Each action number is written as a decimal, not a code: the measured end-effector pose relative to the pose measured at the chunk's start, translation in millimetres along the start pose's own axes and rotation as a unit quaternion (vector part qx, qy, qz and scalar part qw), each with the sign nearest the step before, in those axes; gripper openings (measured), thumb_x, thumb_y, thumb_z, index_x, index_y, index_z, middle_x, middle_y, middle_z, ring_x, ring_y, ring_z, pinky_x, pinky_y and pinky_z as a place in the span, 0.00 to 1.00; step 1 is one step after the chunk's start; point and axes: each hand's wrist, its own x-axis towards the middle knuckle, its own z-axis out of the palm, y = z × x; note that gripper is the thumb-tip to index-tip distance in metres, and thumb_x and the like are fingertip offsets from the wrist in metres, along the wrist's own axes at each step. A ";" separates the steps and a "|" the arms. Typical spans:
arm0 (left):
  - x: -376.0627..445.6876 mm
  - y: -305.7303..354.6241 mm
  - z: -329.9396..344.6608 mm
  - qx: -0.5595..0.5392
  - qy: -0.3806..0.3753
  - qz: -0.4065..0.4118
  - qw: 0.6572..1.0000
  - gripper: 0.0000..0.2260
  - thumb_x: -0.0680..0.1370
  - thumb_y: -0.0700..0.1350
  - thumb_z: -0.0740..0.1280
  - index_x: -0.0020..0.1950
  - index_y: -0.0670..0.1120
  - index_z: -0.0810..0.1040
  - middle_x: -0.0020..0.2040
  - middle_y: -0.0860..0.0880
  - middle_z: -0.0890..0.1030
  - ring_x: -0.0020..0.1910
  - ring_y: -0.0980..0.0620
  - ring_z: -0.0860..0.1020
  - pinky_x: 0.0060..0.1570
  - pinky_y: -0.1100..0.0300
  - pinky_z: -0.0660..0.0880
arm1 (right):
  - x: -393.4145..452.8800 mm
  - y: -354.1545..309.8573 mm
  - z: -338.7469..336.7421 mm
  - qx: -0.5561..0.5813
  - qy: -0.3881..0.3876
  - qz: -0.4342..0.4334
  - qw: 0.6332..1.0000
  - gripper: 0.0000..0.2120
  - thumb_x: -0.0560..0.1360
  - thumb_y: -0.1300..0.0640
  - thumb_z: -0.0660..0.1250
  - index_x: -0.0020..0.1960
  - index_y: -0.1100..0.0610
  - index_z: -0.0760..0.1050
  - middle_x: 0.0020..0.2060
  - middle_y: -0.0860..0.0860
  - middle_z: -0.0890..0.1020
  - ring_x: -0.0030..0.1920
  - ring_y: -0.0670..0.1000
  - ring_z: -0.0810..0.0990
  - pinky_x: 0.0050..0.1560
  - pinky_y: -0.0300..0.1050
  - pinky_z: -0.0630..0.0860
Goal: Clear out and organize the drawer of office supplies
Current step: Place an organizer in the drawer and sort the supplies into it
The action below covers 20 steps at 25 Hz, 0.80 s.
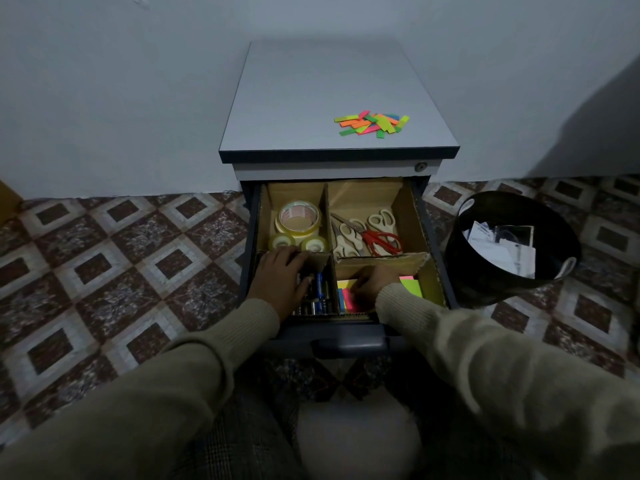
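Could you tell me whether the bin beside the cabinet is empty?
Not empty: the black bin holds crumpled white papers and some dark packaging, visible through its open top.

A plain grey wall (121, 98) stands behind a small cabinet (332, 98) with a pale top and dark front edge. The floor (121, 254) is tiled in brown and white diamonds. The light is dim, with a shadow (595, 133) on the wall at right.

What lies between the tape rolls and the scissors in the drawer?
In the head view, an upright cardboard divider separates the tape rolls from the scissors.
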 end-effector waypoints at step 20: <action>7.9 5.8 -7.2 0.003 -0.024 -0.013 1.000 0.21 0.77 0.47 0.63 0.70 0.46 0.69 0.66 0.45 0.72 0.65 0.44 0.69 0.67 0.51 0.61 | -7.6 -4.4 -28.5 0.161 -0.026 0.055 0.985 0.02 0.75 0.63 0.65 0.45 0.62 0.75 0.40 0.57 0.78 0.36 0.53 0.78 0.42 0.46 0.80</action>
